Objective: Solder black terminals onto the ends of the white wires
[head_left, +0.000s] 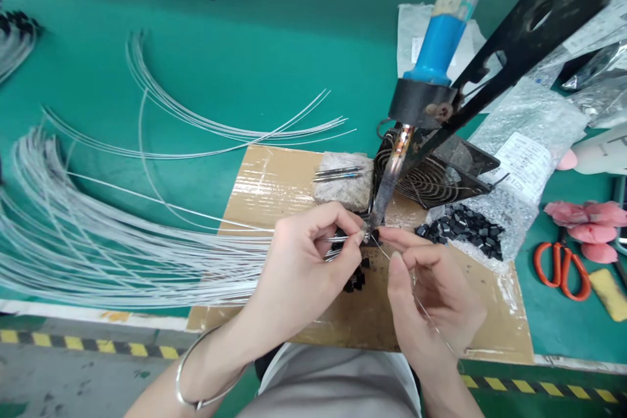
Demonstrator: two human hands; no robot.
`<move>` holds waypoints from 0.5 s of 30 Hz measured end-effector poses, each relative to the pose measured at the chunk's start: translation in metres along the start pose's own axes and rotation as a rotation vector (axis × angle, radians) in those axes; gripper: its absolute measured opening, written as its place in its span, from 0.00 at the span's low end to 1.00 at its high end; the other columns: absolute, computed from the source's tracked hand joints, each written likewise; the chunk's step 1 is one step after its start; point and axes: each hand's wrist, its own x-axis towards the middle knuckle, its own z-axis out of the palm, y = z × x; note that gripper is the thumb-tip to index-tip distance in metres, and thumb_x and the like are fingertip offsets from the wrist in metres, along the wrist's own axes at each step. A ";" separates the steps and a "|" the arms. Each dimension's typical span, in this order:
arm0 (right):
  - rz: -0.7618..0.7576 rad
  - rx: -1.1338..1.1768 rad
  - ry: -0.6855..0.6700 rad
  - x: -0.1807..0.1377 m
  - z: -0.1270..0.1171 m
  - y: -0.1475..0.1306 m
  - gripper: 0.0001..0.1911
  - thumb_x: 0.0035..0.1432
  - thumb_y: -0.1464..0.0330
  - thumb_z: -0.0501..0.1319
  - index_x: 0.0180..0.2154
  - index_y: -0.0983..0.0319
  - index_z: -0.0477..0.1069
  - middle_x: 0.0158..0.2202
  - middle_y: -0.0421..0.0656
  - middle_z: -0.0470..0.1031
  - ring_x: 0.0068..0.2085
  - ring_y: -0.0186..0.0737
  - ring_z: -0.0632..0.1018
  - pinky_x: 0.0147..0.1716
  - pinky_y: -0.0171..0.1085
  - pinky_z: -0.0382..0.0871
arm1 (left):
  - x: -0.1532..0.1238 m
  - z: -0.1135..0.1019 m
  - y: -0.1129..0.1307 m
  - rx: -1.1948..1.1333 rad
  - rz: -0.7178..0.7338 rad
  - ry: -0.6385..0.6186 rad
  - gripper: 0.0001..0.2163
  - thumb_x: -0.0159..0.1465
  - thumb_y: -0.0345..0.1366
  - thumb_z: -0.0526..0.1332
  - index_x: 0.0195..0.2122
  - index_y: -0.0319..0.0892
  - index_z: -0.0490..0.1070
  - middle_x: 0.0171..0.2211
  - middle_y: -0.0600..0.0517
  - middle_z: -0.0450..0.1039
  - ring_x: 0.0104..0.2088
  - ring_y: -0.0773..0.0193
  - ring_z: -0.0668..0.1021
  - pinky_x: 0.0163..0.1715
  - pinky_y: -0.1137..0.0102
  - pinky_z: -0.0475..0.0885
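Note:
Just under the hot tip of a blue soldering iron (434,46), my left hand (318,258) pinches the end of a white wire. The rest of a spread bundle of white wires (147,241) trails off to the left behind it. My right hand (431,294) is closed on a thin solder wire (426,313), which runs from the iron's tip back across the palm. Its index finger reaches to a small black connector (375,234) at the tip. Fingers partly hide the joint itself. Several small black parts (356,279) lie below on the cardboard sheet (294,326).
A black bracket (533,32) holds the iron over a black fan (431,173). Black pieces (463,232) lie on bubble wrap at right, near orange-handled scissors (561,269) and a yellow sponge (609,294). A grey pad (343,192) carries metal tips. Loose wires (235,127) lie behind.

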 end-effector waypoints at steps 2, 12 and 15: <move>-0.003 0.003 0.007 0.000 0.001 -0.002 0.08 0.68 0.70 0.64 0.34 0.56 0.71 0.48 0.43 0.87 0.49 0.41 0.87 0.50 0.41 0.80 | -0.001 -0.001 0.000 0.007 -0.005 -0.007 0.05 0.61 0.32 0.62 0.28 0.41 0.75 0.28 0.51 0.79 0.20 0.71 0.61 0.19 0.72 0.54; 0.019 -0.003 -0.004 -0.001 0.000 -0.005 0.08 0.68 0.72 0.65 0.35 0.56 0.71 0.48 0.44 0.87 0.49 0.42 0.87 0.50 0.42 0.81 | -0.002 -0.001 -0.001 -0.005 -0.014 -0.005 0.05 0.60 0.31 0.63 0.27 0.41 0.74 0.28 0.51 0.78 0.20 0.71 0.60 0.19 0.72 0.53; 0.010 -0.008 -0.004 -0.001 -0.001 -0.005 0.08 0.68 0.72 0.65 0.35 0.57 0.71 0.48 0.45 0.87 0.49 0.44 0.87 0.50 0.43 0.81 | -0.003 -0.001 -0.001 -0.006 -0.008 0.000 0.05 0.60 0.31 0.63 0.27 0.41 0.74 0.28 0.52 0.78 0.21 0.71 0.60 0.19 0.73 0.53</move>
